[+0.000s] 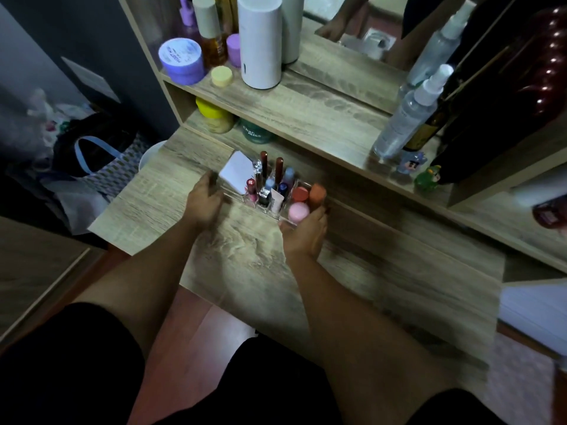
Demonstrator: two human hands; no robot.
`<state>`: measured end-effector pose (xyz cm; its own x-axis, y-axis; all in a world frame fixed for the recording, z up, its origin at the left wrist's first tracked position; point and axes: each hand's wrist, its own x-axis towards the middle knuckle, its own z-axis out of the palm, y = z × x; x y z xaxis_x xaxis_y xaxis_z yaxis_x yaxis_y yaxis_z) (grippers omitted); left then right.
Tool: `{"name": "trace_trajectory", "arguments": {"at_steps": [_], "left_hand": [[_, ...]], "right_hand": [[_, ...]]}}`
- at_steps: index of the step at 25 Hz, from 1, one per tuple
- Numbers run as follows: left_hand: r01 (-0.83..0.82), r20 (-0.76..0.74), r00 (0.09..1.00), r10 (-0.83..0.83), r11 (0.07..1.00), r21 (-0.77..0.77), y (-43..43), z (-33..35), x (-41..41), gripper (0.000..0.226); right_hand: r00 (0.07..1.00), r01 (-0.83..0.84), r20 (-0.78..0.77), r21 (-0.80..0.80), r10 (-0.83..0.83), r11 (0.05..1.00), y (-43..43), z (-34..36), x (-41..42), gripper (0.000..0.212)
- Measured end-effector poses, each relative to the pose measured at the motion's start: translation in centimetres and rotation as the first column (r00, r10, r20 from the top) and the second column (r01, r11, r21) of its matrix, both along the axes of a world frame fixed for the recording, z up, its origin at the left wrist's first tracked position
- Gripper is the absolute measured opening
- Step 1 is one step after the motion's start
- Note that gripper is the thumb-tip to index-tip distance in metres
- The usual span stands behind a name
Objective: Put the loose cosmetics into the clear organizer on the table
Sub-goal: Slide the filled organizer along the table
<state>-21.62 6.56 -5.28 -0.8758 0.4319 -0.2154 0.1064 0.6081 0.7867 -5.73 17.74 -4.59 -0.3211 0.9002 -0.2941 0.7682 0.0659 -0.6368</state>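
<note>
The clear organizer [283, 218] stands on the wooden table [245, 259], near the shelf unit. It holds several lipsticks and tubes upright, a white pad [235, 174] at its left end, and a pink jar [298, 211], a red jar [300, 194] and an orange sponge [317, 194] at its right end. My left hand [205, 201] grips the organizer's left end. My right hand [306, 233] grips its right front corner, fingers beside the pink jar.
A shelf above holds a purple jar [181, 60], a tall white cylinder [260, 41] and bottles. Yellow [214, 114] and green [254, 132] jars sit underneath. Spray bottles [408, 115] and small figurines [428, 179] stand right. A bag [92, 154] lies on the floor, left.
</note>
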Motion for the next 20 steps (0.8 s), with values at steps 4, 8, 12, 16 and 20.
{"name": "trace_trajectory", "arguments": {"at_steps": [4,8,12,16,20], "left_hand": [[0.034,0.117,0.992,-0.036,0.999,0.021,0.9,0.5,-0.6,0.062],[0.008,0.141,0.99,-0.01,1.0,0.013,1.3,0.7,-0.6,0.061],[-0.007,0.136,0.991,0.008,1.0,-0.007,1.4,0.8,-0.5,0.055],[0.01,0.114,0.994,-0.006,1.0,-0.029,1.7,1.1,0.5,0.055],[0.036,0.11,0.993,-0.031,0.999,-0.036,1.9,1.2,2.5,0.054]], "right_hand": [[0.999,0.015,-0.045,-0.016,-0.016,1.0,0.1,-0.1,-0.1,0.091],[0.996,0.028,-0.082,0.004,-0.027,1.0,0.3,-0.2,0.3,0.086],[0.99,0.041,-0.138,0.024,-0.037,0.999,0.4,-0.2,1.0,0.076],[0.978,0.078,-0.194,0.02,-0.073,0.997,0.4,-0.1,2.3,0.081],[0.98,0.068,-0.188,0.039,-0.059,0.997,0.6,-0.2,4.6,0.083]]}}
